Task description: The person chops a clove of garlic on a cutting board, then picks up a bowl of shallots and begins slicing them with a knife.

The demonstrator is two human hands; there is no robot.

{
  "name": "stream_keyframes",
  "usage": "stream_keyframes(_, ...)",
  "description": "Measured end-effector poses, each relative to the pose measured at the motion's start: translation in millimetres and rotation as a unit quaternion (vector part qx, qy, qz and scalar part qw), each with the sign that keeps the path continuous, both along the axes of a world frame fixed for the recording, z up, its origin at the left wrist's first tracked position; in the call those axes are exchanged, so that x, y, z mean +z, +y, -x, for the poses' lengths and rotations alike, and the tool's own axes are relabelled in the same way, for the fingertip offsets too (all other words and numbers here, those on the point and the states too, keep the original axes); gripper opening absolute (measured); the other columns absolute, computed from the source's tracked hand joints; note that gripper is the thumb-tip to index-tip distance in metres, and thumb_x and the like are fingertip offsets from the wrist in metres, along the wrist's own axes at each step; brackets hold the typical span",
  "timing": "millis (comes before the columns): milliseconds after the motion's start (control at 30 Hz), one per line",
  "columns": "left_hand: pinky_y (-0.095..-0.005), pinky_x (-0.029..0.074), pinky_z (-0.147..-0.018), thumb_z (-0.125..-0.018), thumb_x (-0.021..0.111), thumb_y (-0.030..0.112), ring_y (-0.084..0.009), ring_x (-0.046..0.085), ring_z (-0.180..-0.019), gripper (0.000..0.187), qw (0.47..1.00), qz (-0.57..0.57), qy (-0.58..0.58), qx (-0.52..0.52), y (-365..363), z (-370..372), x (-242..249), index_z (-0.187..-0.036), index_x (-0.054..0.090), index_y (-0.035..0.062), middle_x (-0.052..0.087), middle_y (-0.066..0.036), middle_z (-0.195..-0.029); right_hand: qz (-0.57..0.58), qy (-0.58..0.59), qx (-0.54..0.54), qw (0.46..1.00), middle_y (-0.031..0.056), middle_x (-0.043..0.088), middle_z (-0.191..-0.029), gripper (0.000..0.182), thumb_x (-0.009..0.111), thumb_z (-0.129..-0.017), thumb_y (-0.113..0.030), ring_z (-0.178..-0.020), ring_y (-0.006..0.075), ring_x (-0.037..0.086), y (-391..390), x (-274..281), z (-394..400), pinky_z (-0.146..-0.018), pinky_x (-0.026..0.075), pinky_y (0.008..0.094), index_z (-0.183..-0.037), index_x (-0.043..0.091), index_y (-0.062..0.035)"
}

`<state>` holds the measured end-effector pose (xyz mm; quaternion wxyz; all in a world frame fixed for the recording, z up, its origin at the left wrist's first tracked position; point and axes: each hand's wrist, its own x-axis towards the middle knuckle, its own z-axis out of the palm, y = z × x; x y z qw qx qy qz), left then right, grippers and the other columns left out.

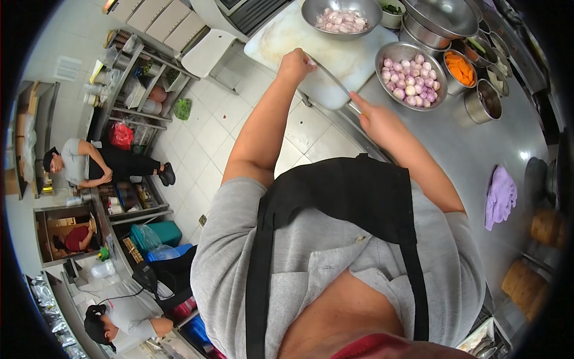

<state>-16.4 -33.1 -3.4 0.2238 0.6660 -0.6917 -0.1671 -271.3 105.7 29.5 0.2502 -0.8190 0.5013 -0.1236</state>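
Over the near edge of a white cutting board [281,39], my right hand [372,122] is wrapped round the handle of a knife [332,78]. The blade reaches toward my left hand [295,66], whose fingers are pinched together near its tip. Something small and pale shows at those fingertips, too small to name. A metal bowl of peeled shallots [410,81] sits right of the board. Another metal bowl with sliced shallots [342,21] stands on the board's far side.
Further right are a container of orange carrot pieces [459,69], a metal pot [483,103], stacked bowls [442,21] and a purple cloth [501,196] on the steel counter [463,149]. At left, shelves [134,90] and co-workers [89,164] stand apart from my hands.
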Motion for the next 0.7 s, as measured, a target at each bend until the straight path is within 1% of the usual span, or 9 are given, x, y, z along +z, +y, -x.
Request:
stream_keyframes(100,-0.0331,0.051,-0.070,-0.063,0.082,0.026,-0.0262,0.065,-0.075,0.037,0.999,0.008,-0.003,0.034,1.8,2.3,-1.5,-0.084,0.063,0.0022,0.066,-0.014,-0.080,-0.008,0.018,-0.009,1.000,0.0228,0.059,-0.081,0.058,0.050,-0.089,-0.012,-0.073,0.0376,0.058,23.0,10.7,12.8,-0.069,0.046,0.0462,-0.143,0.033,-0.0190)
stream_keyframes(167,-0.0332,0.051,-0.071,-0.062,0.082,0.027,-0.0261,0.064,-0.075,0.037,1.000,0.010,0.004,0.027,-0.7,-0.7,-5.8,-0.083,0.063,0.0023,0.067,-0.014,-0.080,0.003,0.008,-0.007,1.000,0.0213,0.060,-0.083,0.053,0.048,-0.091,-0.016,-0.076,0.0371,0.061,32.6,14.6,16.8,-0.070,0.048,0.0458,-0.142,0.035,-0.0200)
stream_keyframes(267,-0.0334,0.051,-0.071,-0.062,0.082,0.026,-0.0261,0.065,-0.076,0.037,1.000,-0.006,-0.005,-0.002,-2.6,-0.1,-2.5,-0.083,0.063,0.0022,0.067,-0.013,-0.081,-0.007,0.020,-0.017,1.000,0.0213,0.060,-0.083,0.053,0.048,-0.091,-0.015,-0.075,0.0372,0.060,38.4,18.8,17.1,-0.070,0.048,0.0455,-0.142,0.035,-0.0208)
stream_keyframes(433,-0.0335,0.051,-0.071,-0.064,0.081,0.022,-0.0264,0.065,-0.077,0.032,0.999,0.004,-0.035,0.002,-2.6,2.8,-0.3,-0.084,0.064,0.0021,0.067,-0.013,-0.081,-0.004,0.019,-0.007,1.000,0.0209,0.060,-0.082,0.055,0.047,-0.089,-0.012,-0.075,0.0366,0.061,33.4,23.4,8.8,-0.070,0.048,0.0454,-0.142,0.035,-0.0180)
stream_keyframes(500,-0.0335,0.051,-0.071,-0.065,0.080,0.022,-0.0266,0.065,-0.077,0.032,0.999,0.016,-0.046,-0.006,0.1,4.1,0.1,-0.084,0.065,0.0021,0.067,-0.014,-0.082,-0.012,0.024,0.001,1.000,0.0208,0.061,-0.081,0.055,0.047,-0.089,-0.011,-0.074,0.0362,0.061,21.5,11.4,3.0,-0.070,0.048,0.0454,-0.142,0.035,-0.0169)
stream_keyframes(567,-0.0335,0.051,-0.073,-0.065,0.080,0.022,-0.0268,0.065,-0.079,0.032,0.999,-0.022,-0.023,0.002,3.2,5.2,9.5,-0.086,0.065,0.0024,0.067,-0.014,-0.083,0.042,0.008,0.003,0.999,0.0227,0.059,-0.074,0.059,0.050,-0.089,-0.012,-0.070,0.0377,0.059,4.7,-10.7,-6.0,-0.066,0.046,0.0474,-0.144,0.031,-0.0201)
stream_keyframes(600,-0.0335,0.051,-0.073,-0.065,0.080,0.022,-0.0268,0.065,-0.079,0.032,1.000,-0.019,-0.024,0.005,2.6,3.4,11.6,-0.086,0.065,0.0024,0.067,-0.014,-0.083,0.045,0.007,0.005,0.999,0.0227,0.059,-0.074,0.059,0.050,-0.089,-0.012,-0.070,0.0377,0.059,-0.1,-7.8,-9.0,-0.066,0.046,0.0474,-0.144,0.031,-0.0201)
stream_keyframes(667,-0.0335,0.051,-0.074,-0.066,0.080,0.024,-0.0268,0.066,-0.081,0.034,0.999,-0.042,-0.008,0.002,3.8,4.1,12.7,-0.087,0.066,0.0025,0.068,-0.015,-0.086,0.014,0.052,-0.005,0.999,0.0234,0.059,-0.074,0.060,0.051,-0.088,-0.012,-0.069,0.0380,0.059,-1.5,0.1,-12.5,-0.066,0.046,0.0471,-0.144,0.031,-0.0195)
stream_keyframes(700,-0.0335,0.051,-0.074,-0.066,0.080,0.024,-0.0268,0.066,-0.081,0.034,0.999,-0.038,-0.008,0.001,1.8,5.1,15.6,-0.087,0.066,0.0025,0.068,-0.015,-0.086,-0.026,0.052,-0.005,0.998,0.0222,0.061,-0.082,0.061,0.053,-0.088,-0.016,-0.073,0.0386,0.059,-2.5,5.9,-8.9,-0.068,0.047,0.0459,-0.144,0.030,-0.0200)
